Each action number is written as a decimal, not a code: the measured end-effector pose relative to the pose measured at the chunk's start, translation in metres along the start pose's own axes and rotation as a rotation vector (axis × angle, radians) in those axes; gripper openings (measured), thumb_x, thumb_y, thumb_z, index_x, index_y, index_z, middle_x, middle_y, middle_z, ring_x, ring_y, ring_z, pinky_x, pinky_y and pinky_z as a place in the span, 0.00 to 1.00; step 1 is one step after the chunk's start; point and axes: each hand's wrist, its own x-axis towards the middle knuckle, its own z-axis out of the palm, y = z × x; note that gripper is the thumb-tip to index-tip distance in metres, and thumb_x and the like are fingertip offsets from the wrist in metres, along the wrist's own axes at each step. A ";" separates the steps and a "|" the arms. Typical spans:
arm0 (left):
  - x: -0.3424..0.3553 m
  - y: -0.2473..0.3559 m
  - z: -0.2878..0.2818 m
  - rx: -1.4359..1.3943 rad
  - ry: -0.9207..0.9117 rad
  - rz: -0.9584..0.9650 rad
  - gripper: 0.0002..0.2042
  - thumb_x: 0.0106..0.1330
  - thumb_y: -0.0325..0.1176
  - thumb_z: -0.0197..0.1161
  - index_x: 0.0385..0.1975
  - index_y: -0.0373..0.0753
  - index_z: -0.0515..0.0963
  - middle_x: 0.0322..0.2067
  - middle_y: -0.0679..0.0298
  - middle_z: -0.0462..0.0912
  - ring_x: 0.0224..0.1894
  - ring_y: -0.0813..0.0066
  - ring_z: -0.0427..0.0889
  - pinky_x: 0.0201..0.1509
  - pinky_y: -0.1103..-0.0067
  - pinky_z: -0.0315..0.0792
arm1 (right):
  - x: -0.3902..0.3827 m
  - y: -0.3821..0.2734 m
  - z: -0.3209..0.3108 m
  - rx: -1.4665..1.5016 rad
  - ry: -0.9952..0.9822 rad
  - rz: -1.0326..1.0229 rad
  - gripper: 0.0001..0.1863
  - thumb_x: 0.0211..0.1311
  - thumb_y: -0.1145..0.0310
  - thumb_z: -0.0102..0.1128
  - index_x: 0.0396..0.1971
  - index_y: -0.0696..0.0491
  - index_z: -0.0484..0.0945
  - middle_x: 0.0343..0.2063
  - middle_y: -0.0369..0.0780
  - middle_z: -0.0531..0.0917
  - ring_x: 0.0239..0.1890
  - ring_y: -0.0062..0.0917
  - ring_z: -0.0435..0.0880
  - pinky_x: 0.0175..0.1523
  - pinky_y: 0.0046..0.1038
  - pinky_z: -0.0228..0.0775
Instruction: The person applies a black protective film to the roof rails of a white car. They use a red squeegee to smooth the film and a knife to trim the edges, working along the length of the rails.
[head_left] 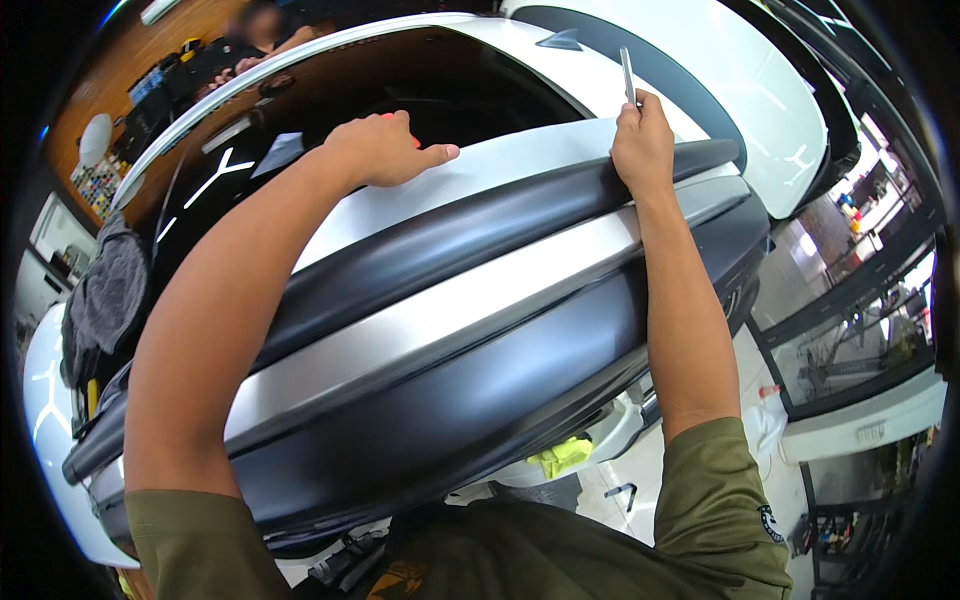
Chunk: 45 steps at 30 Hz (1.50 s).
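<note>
My left hand [378, 150] is over the pale strip [480, 165] of a car's roof, beside the dark glossy roof panel [430, 75]. Its fingers curl round a small red piece [416, 143], mostly hidden, and the thumb points right. Farther right, my right hand [643, 145] grips a slim silver tool [627, 72], shaped like a cutter knife, pointing up and away. That hand is at the dark rounded band [460, 222] running along the roof side; contact cannot be made out. Nearer to me, a silver strip [430, 310] runs above the dark side of the car [450, 420].
A fin antenna [562, 40] stands on the roof. Grey cloth [105, 280] hangs at the left; a yellow-green cloth [563, 457] lies low by the car's side. Another white car [730, 90] stands beyond. A person [262, 30] is at the far side. Glass doors [850, 330] stand right.
</note>
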 end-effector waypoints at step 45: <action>0.044 0.051 0.031 -0.983 0.773 0.258 0.21 0.69 0.26 0.45 0.60 0.30 0.70 0.50 0.59 0.78 0.51 0.78 0.78 0.59 0.80 0.69 | -0.224 -0.029 -0.413 1.593 -0.653 -0.533 0.04 0.64 0.71 0.65 0.37 0.51 0.82 0.31 0.40 0.82 0.27 0.27 0.77 0.30 0.28 0.67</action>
